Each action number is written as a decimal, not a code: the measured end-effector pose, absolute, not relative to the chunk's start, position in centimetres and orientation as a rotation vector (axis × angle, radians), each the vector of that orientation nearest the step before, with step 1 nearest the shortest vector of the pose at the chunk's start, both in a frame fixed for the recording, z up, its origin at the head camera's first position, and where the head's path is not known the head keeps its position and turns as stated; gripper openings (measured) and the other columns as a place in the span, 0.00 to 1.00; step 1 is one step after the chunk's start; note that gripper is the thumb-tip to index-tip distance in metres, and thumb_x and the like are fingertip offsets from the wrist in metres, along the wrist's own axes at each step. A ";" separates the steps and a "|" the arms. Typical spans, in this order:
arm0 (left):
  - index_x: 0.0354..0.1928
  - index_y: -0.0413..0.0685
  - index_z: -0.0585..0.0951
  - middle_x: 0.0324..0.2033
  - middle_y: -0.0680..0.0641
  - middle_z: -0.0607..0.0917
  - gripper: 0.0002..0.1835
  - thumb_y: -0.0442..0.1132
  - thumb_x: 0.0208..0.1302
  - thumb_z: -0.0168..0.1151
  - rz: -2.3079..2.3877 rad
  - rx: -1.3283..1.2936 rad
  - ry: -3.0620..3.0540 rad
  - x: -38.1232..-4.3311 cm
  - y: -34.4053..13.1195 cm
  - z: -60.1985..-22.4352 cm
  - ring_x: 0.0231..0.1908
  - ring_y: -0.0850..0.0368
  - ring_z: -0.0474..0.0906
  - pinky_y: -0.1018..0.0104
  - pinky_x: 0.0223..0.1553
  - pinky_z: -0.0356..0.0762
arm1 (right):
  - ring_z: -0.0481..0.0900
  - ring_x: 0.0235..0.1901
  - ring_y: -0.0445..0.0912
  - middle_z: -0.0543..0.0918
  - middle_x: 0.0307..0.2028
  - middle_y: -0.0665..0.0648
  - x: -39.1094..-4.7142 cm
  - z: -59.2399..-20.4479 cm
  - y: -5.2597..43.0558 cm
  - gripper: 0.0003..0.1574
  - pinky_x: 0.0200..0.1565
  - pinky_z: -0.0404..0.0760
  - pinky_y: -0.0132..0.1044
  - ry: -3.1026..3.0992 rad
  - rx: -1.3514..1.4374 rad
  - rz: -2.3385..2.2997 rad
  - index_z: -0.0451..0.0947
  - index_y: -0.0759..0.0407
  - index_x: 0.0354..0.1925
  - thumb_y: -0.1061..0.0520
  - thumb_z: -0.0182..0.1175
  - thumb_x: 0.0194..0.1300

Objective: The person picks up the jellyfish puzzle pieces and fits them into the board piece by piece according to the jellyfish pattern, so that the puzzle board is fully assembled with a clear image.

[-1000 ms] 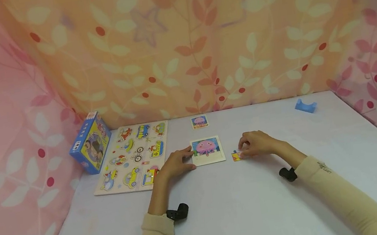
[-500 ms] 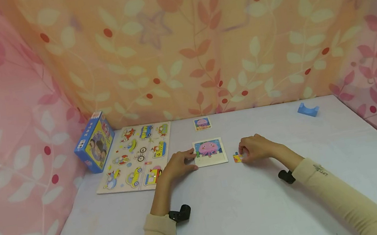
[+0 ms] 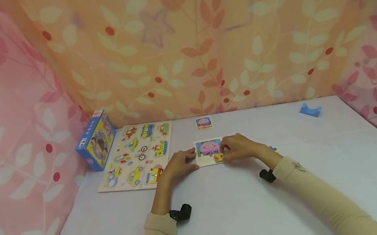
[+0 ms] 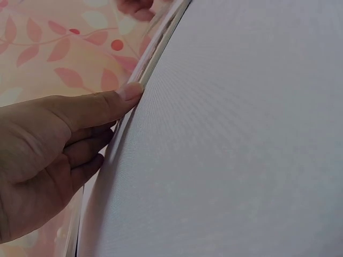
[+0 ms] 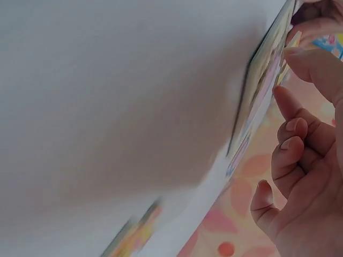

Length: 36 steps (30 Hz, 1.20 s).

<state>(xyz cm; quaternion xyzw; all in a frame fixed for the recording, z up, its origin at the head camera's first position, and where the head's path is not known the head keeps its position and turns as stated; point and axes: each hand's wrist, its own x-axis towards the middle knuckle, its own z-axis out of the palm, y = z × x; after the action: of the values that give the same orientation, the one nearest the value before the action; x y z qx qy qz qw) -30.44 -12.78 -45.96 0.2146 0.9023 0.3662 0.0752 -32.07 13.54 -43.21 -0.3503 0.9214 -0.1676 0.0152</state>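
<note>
A small puzzle board (image 3: 203, 162) with a pink octopus picture lies flat on the table, its upper part filled and its lower strip pale. My left hand (image 3: 178, 163) rests at its left edge, thumb and fingertips spread apart; in the left wrist view the thumb (image 4: 120, 96) touches the edge. Over the board's lower right, my right hand (image 3: 239, 146) pinches a yellow-orange jigsaw piece (image 3: 218, 157) between thumb and index finger. Whether that piece touches the board is hard to tell. Another colourful piece (image 3: 273, 149) lies partly hidden behind my right wrist.
An octopus picture card (image 3: 204, 123) lies behind the board. To the left are a vehicle peg puzzle (image 3: 145, 162) and an upright blue box (image 3: 97, 141). A blue stand (image 3: 310, 110) sits at the back right. Patterned cloth rises around the table.
My right hand has carried the yellow-orange piece leftward from the table to over the puzzle board, uncovering another piece. The left hand stays at the board's edge. The view has shifted slightly.
</note>
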 end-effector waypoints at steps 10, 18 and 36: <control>0.54 0.38 0.77 0.62 0.47 0.71 0.27 0.40 0.50 0.69 1.080 0.684 2.696 -30.5 -12.3 -46.0 0.65 0.52 0.62 0.56 0.66 0.59 | 0.70 0.26 0.38 0.76 0.25 0.45 -32.6 -43.6 9.4 0.12 0.32 0.62 0.34 2.853 -1.137 -0.477 0.79 0.53 0.30 0.49 0.66 0.47; 0.54 0.39 0.76 0.62 0.48 0.70 0.28 0.40 0.50 0.69 1.076 0.678 2.686 -30.6 -12.4 -46.0 0.65 0.53 0.62 0.57 0.67 0.58 | 0.71 0.28 0.37 0.78 0.28 0.45 -32.6 -44.0 8.8 0.14 0.35 0.65 0.35 2.856 -1.160 -0.468 0.80 0.51 0.33 0.48 0.67 0.48; 0.54 0.40 0.77 0.62 0.49 0.71 0.27 0.40 0.50 0.69 1.066 0.688 2.695 -30.8 -13.1 -45.9 0.65 0.54 0.62 0.59 0.66 0.58 | 0.69 0.28 0.35 0.74 0.29 0.43 -33.9 -44.1 8.6 0.14 0.32 0.57 0.35 2.723 -1.193 -0.509 0.84 0.40 0.40 0.45 0.67 0.52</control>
<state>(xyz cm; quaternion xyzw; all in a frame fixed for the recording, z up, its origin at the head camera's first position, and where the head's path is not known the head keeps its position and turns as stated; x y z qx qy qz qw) -30.78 -13.12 -45.85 0.2302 0.9017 0.3567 0.0815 -33.94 8.56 -44.07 -0.3948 0.9010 -0.1684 0.0627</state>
